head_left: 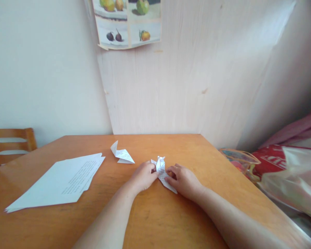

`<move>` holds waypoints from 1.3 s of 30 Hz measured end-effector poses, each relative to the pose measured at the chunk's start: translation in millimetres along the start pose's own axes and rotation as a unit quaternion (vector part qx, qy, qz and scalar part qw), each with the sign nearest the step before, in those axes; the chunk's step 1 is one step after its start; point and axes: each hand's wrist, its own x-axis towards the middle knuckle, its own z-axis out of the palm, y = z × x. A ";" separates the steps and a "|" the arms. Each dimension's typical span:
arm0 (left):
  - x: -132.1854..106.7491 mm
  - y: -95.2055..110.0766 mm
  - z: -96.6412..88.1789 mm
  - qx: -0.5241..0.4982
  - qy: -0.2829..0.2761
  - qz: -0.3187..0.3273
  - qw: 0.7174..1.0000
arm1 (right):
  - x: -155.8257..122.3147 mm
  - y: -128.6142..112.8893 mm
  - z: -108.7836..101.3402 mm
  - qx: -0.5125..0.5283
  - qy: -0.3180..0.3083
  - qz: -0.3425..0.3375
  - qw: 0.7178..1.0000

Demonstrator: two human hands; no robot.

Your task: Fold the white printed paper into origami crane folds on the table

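A small folded piece of printed white paper (161,169) lies on the orange wooden table (155,214), with flaps standing up at its far end. My left hand (143,177) is closed and pinches its left side. My right hand (182,180) has curled fingers pressing and gripping its right side and lower tip. Both forearms rest on the tabletop.
Another folded paper shape (121,155) sits just beyond, to the left. A stack of printed sheets (59,181) lies at the left. A wooden chair back (11,143) stands at far left. Bags and a plastic wrapper (287,173) crowd the right edge. A fruit poster (128,22) hangs on the wall.
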 end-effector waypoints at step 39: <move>-9.3 31.8 -17.8 -0.395 -0.011 0.010 0.919 | -1.7 -13.5 3.1 0.509 0.032 0.083 0.856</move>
